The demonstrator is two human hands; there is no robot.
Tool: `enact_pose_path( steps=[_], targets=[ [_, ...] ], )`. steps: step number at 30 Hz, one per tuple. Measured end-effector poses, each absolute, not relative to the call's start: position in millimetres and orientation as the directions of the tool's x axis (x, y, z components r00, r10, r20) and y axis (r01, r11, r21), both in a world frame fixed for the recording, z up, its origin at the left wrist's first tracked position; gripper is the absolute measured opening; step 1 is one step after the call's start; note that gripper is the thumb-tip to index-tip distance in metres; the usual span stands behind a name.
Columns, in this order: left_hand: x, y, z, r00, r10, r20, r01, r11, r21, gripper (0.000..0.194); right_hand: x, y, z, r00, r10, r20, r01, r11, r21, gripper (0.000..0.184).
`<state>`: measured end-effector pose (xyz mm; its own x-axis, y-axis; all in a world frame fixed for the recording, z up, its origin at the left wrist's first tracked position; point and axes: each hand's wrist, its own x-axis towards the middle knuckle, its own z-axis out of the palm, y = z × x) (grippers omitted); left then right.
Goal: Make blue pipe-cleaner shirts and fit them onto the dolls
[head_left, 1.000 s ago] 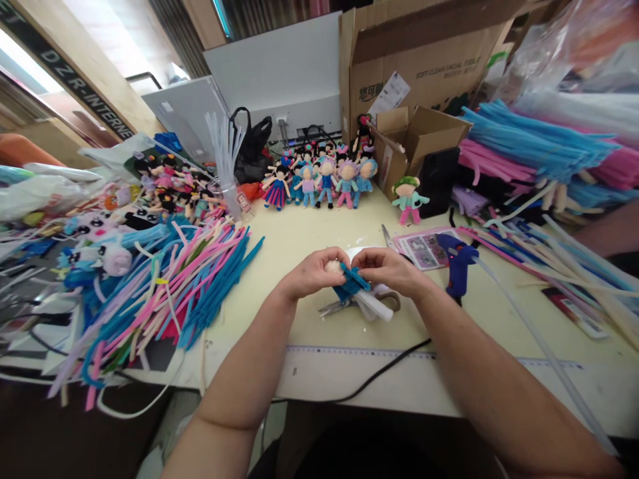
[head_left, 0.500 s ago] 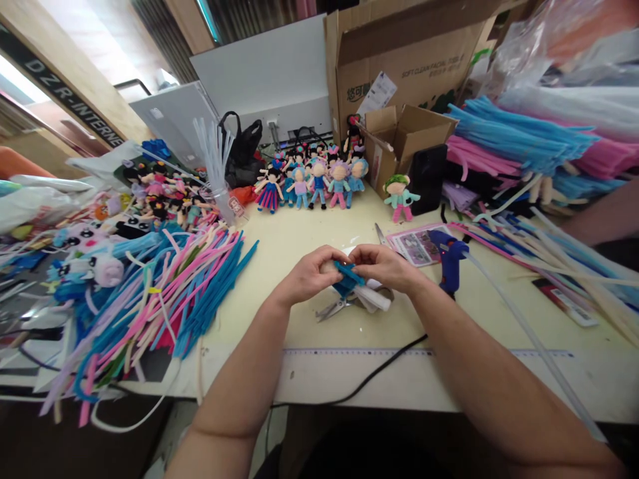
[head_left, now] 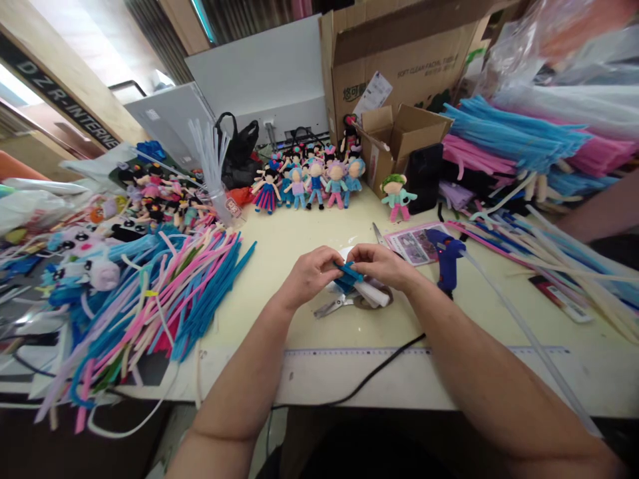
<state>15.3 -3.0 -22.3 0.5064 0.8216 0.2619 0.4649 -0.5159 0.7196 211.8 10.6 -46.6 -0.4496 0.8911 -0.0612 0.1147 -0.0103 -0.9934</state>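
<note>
In the head view, pinching a small folded piece of fuzzy teal-blue stems [head_left: 344, 285] between the fingertips of both hands, with left hand [head_left: 307, 274] at the upper left edge, right hand [head_left: 382, 264] at the upper right, and thumbs close together. Held low over the middle of the pale yellow surface [head_left: 284, 239], with a thick white end [head_left: 373, 294] jutting toward the near right. Cannot tell how firmly gripped, with fingertips partly hidden. Could spring loose or twist out of line if pinched too lightly on one side — likely enough with such bendy material and so narrow a hold. Could also snag on the silver-bladed scissors [head_left: 341, 302] lying parted just beneath, if lowered or turned carelessly; cannot tell whether touching. Worth watching, to the right: the dark-blue plastic glue gun [head_left: 448, 263] with a small red light, near the right forearm [head_left: 449, 339]. Might burn skin if hot and brushed by a sideways swing — or might shift if tugged through the long translucent rod [head_left: 519, 319] trailing behind. Might also be hampered by the thin black cord [head_left: 375, 372] crossing the long, pale, marked ruler [head_left: 349, 352].
</note>
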Motion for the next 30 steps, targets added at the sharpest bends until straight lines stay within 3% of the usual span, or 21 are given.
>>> enact_pose_path(
  steps=[8,17,26,30],
  targets=[
    [12.0,-1.4,-17.7,0.599,0.781,0.177,0.535,-0.555,0.637,0.017,209.4,6.5,-45.6,-0.483,0.869,-0.109,0.113,-0.062,-0.992,0.018],
    [13.1,1.3,-19.1,0.701,0.696,0.155,0.491,-0.629,0.603,0.008,207.3,7.2,-49.7,-0.532,0.843,-0.081,0.122,-0.018,-0.992,0.016],
    [20.9,-2.2,-23.3,0.701,0.686,0.198,0.496,-0.667,0.555,0.009,212.5,11.9,-55.6,-0.549,0.831,-0.085,0.121,-0.021,-0.992,0.022],
    [24.3,-4.7,-23.2,0.69,0.69,0.218,0.512,-0.679,0.527,0.011,216.2,15.8,-65.5,-0.542,0.839,-0.043,0.023,-0.037,-0.999,0.026]
  ],
)
